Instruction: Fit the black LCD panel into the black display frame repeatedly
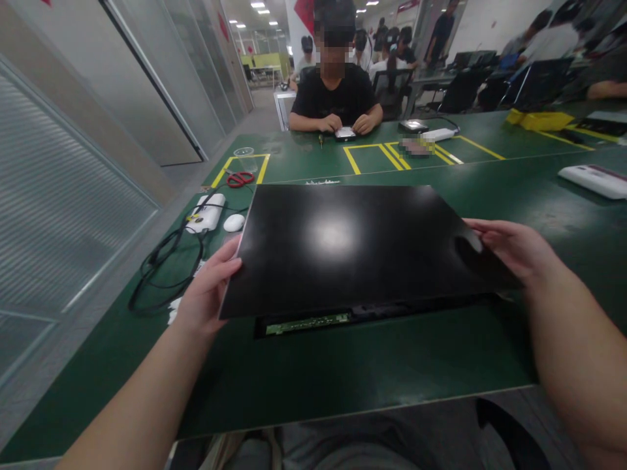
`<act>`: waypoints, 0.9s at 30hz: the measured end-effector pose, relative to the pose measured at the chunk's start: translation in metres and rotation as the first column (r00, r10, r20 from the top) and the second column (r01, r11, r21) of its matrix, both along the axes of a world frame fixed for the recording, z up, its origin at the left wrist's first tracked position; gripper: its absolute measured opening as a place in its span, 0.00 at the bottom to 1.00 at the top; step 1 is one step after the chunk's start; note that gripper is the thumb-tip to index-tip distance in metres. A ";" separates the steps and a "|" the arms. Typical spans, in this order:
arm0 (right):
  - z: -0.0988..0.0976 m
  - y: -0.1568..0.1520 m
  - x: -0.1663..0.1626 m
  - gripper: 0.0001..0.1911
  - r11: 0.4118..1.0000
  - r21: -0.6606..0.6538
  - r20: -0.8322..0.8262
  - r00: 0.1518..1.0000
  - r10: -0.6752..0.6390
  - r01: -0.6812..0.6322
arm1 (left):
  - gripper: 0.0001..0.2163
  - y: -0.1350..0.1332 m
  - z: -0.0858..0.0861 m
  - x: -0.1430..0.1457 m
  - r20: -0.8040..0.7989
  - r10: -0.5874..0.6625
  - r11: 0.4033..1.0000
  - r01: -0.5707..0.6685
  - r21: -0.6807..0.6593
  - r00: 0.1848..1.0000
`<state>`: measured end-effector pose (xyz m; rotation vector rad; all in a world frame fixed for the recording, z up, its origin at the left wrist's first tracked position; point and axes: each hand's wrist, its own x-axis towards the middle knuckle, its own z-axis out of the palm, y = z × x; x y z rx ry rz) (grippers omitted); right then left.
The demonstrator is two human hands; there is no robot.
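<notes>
A large glossy black display panel [343, 245] is held just above the green table [343, 372], its near edge lifted. Under that edge a thin green circuit strip [308, 324] shows. My left hand [206, 294] grips the panel's left edge, thumb on top and fingers beneath. My right hand [514, 251] grips the right edge, thumb over the front face.
A white power adapter [206, 214], a white mouse [234, 222] and a looped black cable [161, 267] lie to the left. Red scissors [240, 179] sit beyond them. A white device [595, 179] lies far right. A person sits opposite with a small device [345, 134].
</notes>
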<state>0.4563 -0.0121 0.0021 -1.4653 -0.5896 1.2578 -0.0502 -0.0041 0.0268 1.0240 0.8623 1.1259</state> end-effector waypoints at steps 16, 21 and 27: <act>-0.007 0.006 -0.005 0.09 0.995 0.021 0.251 0.963 -0.100 0.098 | 0.23 -0.005 0.002 0.003 -0.009 0.091 0.994 -0.091 -0.052 0.996; -0.001 0.004 -0.016 0.06 0.994 -0.036 0.384 0.919 -0.085 0.106 | 0.26 -0.004 0.000 0.007 -0.031 0.090 0.992 -0.093 -0.089 0.995; -0.001 0.006 -0.018 0.06 0.981 -0.010 0.477 0.863 -0.167 0.195 | 0.28 0.001 -0.010 0.008 -0.027 0.044 0.993 -0.047 -0.107 0.999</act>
